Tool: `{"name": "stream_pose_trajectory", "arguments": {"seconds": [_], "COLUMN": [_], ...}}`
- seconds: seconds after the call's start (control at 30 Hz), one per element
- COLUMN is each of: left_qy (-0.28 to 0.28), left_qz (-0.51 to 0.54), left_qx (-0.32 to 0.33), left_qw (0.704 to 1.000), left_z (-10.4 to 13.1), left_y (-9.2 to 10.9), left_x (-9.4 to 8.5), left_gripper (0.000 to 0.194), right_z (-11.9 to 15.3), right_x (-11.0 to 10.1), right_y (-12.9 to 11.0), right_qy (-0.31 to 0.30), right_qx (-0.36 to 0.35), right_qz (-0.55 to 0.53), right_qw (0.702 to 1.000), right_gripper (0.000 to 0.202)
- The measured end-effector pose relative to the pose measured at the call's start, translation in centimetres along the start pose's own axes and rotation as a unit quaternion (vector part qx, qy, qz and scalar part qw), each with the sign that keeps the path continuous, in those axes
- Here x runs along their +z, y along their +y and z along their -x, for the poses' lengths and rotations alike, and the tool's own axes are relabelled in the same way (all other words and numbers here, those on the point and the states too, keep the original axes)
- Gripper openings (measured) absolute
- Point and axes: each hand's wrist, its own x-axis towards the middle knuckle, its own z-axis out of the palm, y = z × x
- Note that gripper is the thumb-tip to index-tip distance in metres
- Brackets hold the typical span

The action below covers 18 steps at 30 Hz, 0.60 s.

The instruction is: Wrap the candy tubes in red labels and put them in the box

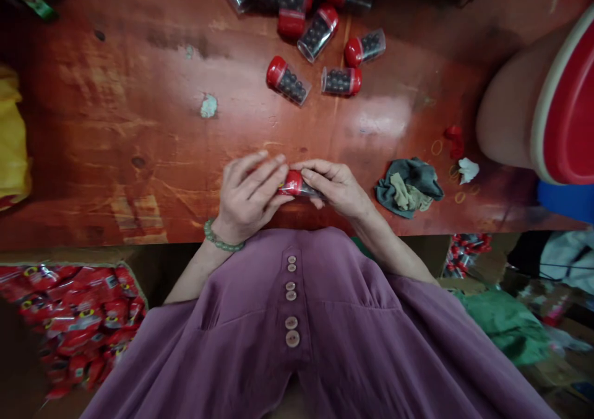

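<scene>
Close to the table's front edge, both hands meet on a small clear tube with a red cap [293, 184] and dark contents. My right hand [341, 190] grips the tube's dark end between thumb and fingers. Curved over the red end is my left hand [253, 190], its fingers closed around it and partly hiding it. Farther back lie similar red-capped tubes of black balls [288, 82], some single, others piled at the top edge of the view.
A crumpled grey-green cloth [408, 187] lies right of my hands, near yellow rubber bands [459, 197] and a white scrap [468, 170]. A large tub with a red lid [570, 109] stands at far right. Below left, a box holds many red packages [83, 314].
</scene>
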Motion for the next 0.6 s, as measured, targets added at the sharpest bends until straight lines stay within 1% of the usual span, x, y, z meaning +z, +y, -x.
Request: {"name": "stream_pose_trajectory", "arguments": {"seconds": [0.03,0.07,0.1,0.13,0.17,0.2,0.23,0.27,0.3,0.33,0.37,0.43,0.5,0.57,0.6], "left_qy": [0.037,0.077,0.113,0.135,0.139,0.13,0.114,0.101,0.101,0.115,0.136,0.174,0.195,0.209,0.214], "left_qz": [0.033,0.089,0.169,0.265,0.362,0.45,0.517,0.562,0.588,0.599,0.602,0.597,0.588,0.579,0.574], "left_qx": [-0.053,-0.105,-0.155,-0.203,-0.249,-0.288,-0.32,-0.345,-0.361,-0.37,-0.376,-0.385,-0.392,-0.393,-0.39], "left_qw": [0.997,0.987,0.967,0.933,0.887,0.835,0.786,0.745,0.717,0.7,0.691,0.682,0.68,0.683,0.687], "left_z": [0.2,0.3,0.5,0.5,0.5,0.4,0.1,-0.2,-0.6,-0.9,-1.3,-1.8,-2.1,-2.2,-2.3], "left_y": [0.3,0.8,1.3,1.8,2.3,2.8,3.2,3.6,3.9,4.1,4.3,4.4,4.2,3.9,3.8], "left_x": [-0.2,-0.4,-0.6,-0.7,-0.7,-0.7,-0.7,-0.6,-0.6,-0.5,-0.4,-0.2,-0.1,-0.1,-0.1], "left_gripper": [0.062,0.074,0.08,0.079,0.072,0.063,0.054,0.046,0.041,0.037,0.034,0.031,0.03,0.03,0.03], "right_z": [0.2,0.3,0.4,0.5,0.5,0.4,0.2,0.0,-0.3,-0.5,-0.8,-1.0,-0.8,-0.5,-0.3], "right_x": [0.3,0.6,1.0,1.3,1.7,2.1,2.4,2.7,3.0,3.3,3.4,3.6,3.4,3.2,3.0], "right_y": [-0.1,-0.2,-0.2,-0.3,-0.3,-0.4,-0.3,-0.3,-0.3,-0.3,-0.2,-0.2,-0.1,-0.1,-0.1], "right_qy": [0.021,0.044,0.067,0.086,0.101,0.111,0.117,0.118,0.117,0.115,0.112,0.095,0.069,0.048,0.041], "right_qx": [-0.028,-0.06,-0.096,-0.134,-0.172,-0.207,-0.242,-0.273,-0.3,-0.323,-0.342,-0.358,-0.329,-0.262,-0.225], "right_qz": [0.018,0.037,0.058,0.083,0.109,0.136,0.163,0.189,0.211,0.227,0.237,0.243,0.232,0.208,0.191], "right_qw": [0.999,0.997,0.991,0.984,0.974,0.962,0.949,0.936,0.923,0.911,0.902,0.897,0.913,0.941,0.954], "right_gripper": [0.029,0.028,0.026,0.025,0.024,0.023,0.022,0.022,0.022,0.022,0.022,0.027,0.035,0.04,0.038]}}
